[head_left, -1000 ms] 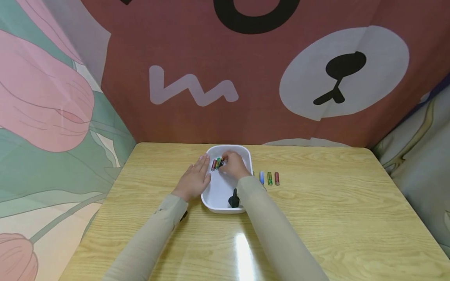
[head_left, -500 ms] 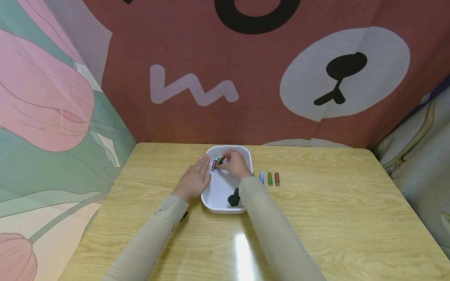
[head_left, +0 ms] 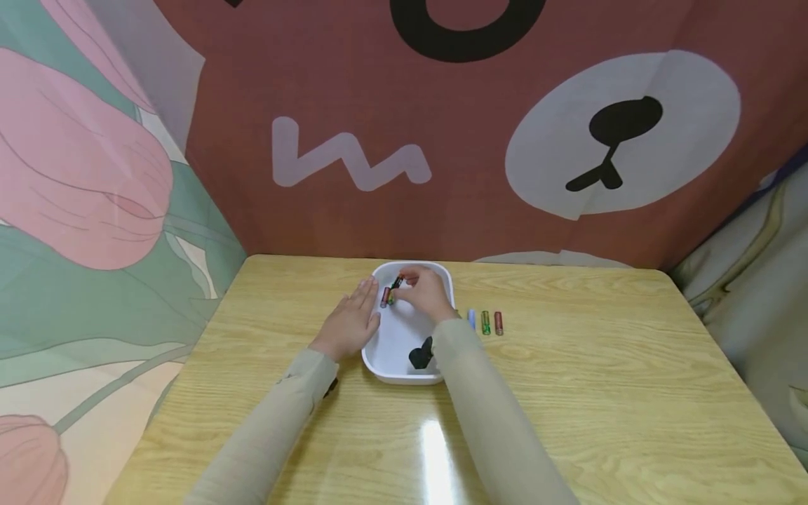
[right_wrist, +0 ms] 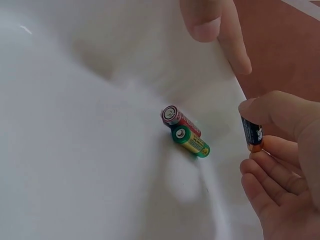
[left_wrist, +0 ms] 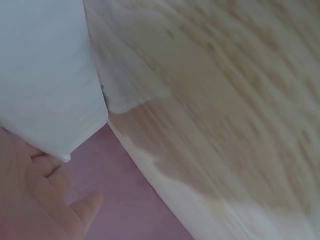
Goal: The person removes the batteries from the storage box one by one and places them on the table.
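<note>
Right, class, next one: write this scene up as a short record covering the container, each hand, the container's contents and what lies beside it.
Container: white tray on wooden table
Left hand: at tray's left rim, fingers straight
Right hand: pinches black-and-orange battery over tray
Lying in tray: red battery, green-and-yellow battery, side by side
Right of tray: blue battery, second green battery, second red battery

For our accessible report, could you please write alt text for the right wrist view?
A right hand pinches a black battery over a white tray, in which a red battery and a green and yellow battery lie side by side. Part of the left hand shows at the top edge.
</note>
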Demonstrator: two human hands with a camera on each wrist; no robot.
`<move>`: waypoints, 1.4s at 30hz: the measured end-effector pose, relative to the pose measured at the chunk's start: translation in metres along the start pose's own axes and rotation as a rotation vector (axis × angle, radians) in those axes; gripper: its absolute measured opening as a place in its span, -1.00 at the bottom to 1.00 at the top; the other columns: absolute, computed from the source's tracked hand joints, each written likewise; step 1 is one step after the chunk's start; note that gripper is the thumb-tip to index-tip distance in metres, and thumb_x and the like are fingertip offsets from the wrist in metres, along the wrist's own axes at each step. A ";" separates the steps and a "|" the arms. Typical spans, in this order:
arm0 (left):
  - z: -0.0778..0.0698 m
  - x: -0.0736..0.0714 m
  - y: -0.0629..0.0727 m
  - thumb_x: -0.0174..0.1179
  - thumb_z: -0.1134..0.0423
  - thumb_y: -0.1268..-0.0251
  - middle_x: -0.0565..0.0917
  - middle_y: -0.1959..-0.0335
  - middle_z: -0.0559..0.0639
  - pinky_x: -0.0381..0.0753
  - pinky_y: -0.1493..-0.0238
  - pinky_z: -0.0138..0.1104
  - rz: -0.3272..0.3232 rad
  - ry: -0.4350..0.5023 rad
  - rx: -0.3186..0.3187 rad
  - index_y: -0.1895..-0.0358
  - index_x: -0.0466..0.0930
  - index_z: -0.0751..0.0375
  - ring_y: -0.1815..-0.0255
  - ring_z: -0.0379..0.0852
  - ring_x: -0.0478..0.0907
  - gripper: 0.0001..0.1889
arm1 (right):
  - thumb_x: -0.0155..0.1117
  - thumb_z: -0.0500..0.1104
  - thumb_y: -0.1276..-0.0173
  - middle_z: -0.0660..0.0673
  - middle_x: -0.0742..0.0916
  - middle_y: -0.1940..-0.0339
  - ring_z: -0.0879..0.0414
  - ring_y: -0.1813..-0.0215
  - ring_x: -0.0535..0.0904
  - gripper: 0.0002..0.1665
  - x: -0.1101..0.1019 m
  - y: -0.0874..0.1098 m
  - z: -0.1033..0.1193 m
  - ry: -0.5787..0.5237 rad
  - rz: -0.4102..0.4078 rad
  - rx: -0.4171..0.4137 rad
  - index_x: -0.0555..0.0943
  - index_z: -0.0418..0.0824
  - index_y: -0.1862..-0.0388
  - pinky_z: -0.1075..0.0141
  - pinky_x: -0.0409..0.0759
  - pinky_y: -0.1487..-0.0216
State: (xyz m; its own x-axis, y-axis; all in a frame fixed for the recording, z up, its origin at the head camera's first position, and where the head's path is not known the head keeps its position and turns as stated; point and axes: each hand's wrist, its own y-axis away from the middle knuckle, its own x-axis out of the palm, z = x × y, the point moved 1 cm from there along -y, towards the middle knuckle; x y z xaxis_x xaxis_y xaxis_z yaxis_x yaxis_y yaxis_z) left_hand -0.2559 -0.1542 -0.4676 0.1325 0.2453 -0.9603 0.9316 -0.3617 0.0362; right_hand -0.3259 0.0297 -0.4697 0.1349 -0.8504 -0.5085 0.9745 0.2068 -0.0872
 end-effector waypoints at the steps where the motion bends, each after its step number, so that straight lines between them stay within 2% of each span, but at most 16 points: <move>1: 0.000 0.000 0.000 -0.19 0.03 -0.62 -0.12 -0.67 0.12 0.02 -0.58 0.10 -0.002 0.000 -0.001 -0.64 -0.16 0.30 -0.67 0.08 -0.17 -0.29 | 0.54 -0.24 -0.14 -0.27 0.75 -0.03 -0.13 -0.08 0.64 -0.43 0.000 0.000 0.001 -0.003 0.001 -0.009 0.66 -0.35 -0.16 0.07 0.62 -0.17; 4: 0.000 -0.001 0.000 -0.20 0.02 -0.62 -0.13 -0.67 0.11 0.02 -0.58 0.10 0.004 0.000 -0.011 -0.64 -0.17 0.29 -0.67 0.07 -0.18 -0.29 | 0.54 -0.23 -0.14 -0.26 0.75 -0.04 -0.13 -0.09 0.64 -0.42 -0.001 0.001 0.002 0.006 -0.001 -0.027 0.66 -0.33 -0.16 0.06 0.60 -0.20; 12: -0.003 -0.004 0.000 -0.19 0.00 -0.63 -0.17 -0.68 0.10 -0.01 -0.59 0.08 0.038 0.015 -0.019 -0.64 -0.21 0.27 -0.67 0.06 -0.22 -0.27 | 0.54 -0.21 -0.16 -0.26 0.69 -0.06 -0.14 -0.13 0.60 -0.37 -0.009 0.004 0.008 0.081 0.001 -0.004 0.63 -0.32 -0.24 0.07 0.61 -0.20; 20: -0.003 -0.003 -0.001 -0.16 0.01 -0.63 -0.17 -0.67 0.13 0.03 -0.57 0.10 0.040 0.007 0.002 -0.63 -0.20 0.30 -0.67 0.09 -0.21 -0.26 | 0.55 -0.22 -0.14 -0.31 0.67 -0.04 -0.18 -0.10 0.62 -0.37 -0.021 0.016 0.016 0.131 -0.024 -0.064 0.63 -0.37 -0.20 0.04 0.61 -0.18; 31: -0.004 -0.004 -0.001 -0.15 0.03 -0.62 -0.16 -0.67 0.15 0.03 -0.57 0.10 0.037 0.008 -0.009 -0.63 -0.21 0.31 -0.67 0.09 -0.22 -0.26 | 0.52 -0.17 -0.24 -0.26 0.62 -0.18 -0.18 -0.23 0.58 -0.35 -0.041 0.032 0.030 0.138 -0.017 -0.038 0.59 -0.29 -0.30 0.04 0.62 -0.22; 42: -0.006 -0.005 0.001 -0.16 0.03 -0.63 -0.18 -0.67 0.14 0.00 -0.59 0.08 0.047 0.021 -0.022 -0.63 -0.23 0.30 -0.67 0.07 -0.24 -0.26 | 0.51 -0.16 -0.26 -0.27 0.58 -0.28 -0.20 -0.26 0.57 -0.34 -0.055 0.052 0.030 0.137 -0.020 -0.040 0.57 -0.27 -0.33 0.01 0.59 -0.26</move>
State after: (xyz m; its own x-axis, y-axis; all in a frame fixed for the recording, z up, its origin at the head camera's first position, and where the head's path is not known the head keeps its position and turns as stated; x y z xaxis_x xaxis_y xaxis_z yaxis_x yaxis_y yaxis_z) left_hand -0.2540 -0.1502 -0.4606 0.1828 0.2473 -0.9515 0.9313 -0.3538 0.0870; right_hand -0.2771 0.0728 -0.4205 0.0868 -0.7814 -0.6179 0.9686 0.2113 -0.1311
